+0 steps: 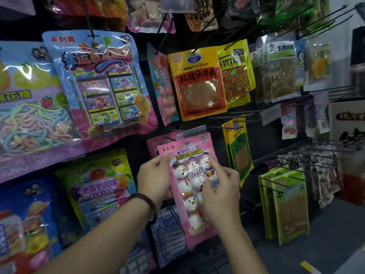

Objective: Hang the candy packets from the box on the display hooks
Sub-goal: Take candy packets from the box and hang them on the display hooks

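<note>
A pink candy packet [189, 186] printed with white snowmen is held upright in front of the display wall. My left hand [154, 178] pinches its upper left edge between thumb and fingers. My right hand [221, 186] grips its right side, fingers spread over the clear window. Behind it, more pink packets of the same kind [158, 141] hang on a black display hook [189, 131] with a clear price tag holder at its tip. The held packet's top sits just below that hook's tip. The box is out of view.
Big candy bags [100, 82] hang at the left. Yellow snack packets [199, 84] hang above. Bare black hooks [233, 115] jut out to the right, with green packets [288, 206] below them. A white-and-blue packet [167, 234] hangs under my hands.
</note>
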`<move>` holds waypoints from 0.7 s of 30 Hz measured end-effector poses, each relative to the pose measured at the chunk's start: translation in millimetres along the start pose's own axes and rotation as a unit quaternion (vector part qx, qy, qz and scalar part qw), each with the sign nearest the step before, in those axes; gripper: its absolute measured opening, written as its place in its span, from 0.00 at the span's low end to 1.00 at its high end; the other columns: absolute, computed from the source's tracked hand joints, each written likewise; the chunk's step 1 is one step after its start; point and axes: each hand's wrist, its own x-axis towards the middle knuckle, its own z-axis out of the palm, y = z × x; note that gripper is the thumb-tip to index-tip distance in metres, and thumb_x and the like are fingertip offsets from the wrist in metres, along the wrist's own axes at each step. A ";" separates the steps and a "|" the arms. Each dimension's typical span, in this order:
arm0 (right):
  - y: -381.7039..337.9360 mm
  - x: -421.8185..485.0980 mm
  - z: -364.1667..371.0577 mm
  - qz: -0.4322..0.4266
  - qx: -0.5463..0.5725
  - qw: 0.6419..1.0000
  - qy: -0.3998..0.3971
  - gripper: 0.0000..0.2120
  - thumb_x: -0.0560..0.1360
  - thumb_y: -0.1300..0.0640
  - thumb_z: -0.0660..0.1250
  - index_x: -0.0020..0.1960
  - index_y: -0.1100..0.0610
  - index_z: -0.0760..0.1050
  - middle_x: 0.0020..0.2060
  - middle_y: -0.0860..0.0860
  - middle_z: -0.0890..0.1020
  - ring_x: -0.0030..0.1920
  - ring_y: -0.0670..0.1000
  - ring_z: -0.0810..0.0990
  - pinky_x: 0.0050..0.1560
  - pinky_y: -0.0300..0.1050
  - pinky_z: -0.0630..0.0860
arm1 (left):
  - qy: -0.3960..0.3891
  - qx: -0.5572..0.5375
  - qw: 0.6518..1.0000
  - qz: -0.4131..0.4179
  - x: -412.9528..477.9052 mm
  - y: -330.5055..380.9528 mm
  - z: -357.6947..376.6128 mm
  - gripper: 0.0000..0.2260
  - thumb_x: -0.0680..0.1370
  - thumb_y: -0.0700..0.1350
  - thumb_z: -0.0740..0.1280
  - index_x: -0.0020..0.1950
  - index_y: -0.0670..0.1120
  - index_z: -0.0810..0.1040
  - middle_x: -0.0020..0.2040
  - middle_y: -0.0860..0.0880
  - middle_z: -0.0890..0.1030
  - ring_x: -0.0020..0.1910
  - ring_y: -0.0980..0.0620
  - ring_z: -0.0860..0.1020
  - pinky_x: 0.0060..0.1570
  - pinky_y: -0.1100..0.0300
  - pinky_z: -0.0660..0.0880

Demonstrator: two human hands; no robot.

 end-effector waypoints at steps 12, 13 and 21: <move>-18.6 -19.4 18.9 -0.021 -0.084 0.986 -0.140 0.26 0.84 0.47 0.64 0.81 0.39 0.63 0.79 0.44 0.58 0.80 0.50 0.56 0.80 0.57 0.59 | 0.097 0.078 0.992 -0.012 56.8 -11.8 2.1 0.19 0.80 0.60 0.65 0.33 0.52 0.80 0.39 0.44 0.83 0.45 0.38 0.83 0.51 0.38 0.84; -19.7 -20.3 19.7 -0.016 -0.084 0.986 -0.145 0.27 0.84 0.48 0.64 0.81 0.39 0.63 0.78 0.44 0.58 0.80 0.50 0.56 0.80 0.58 0.59 | 0.099 0.077 0.992 -0.018 57.9 -11.8 1.3 0.19 0.80 0.60 0.65 0.33 0.54 0.80 0.42 0.46 0.85 0.48 0.39 0.83 0.53 0.39 0.84; -26.9 -34.6 21.0 -0.011 -0.080 0.980 -0.180 0.28 0.80 0.52 0.66 0.78 0.40 0.66 0.68 0.42 0.64 0.73 0.49 0.67 0.75 0.55 0.70 | 0.075 0.109 0.991 -0.014 51.5 -25.6 -12.8 0.29 0.73 0.71 0.61 0.32 0.47 0.81 0.36 0.42 0.86 0.40 0.38 0.86 0.48 0.39 0.85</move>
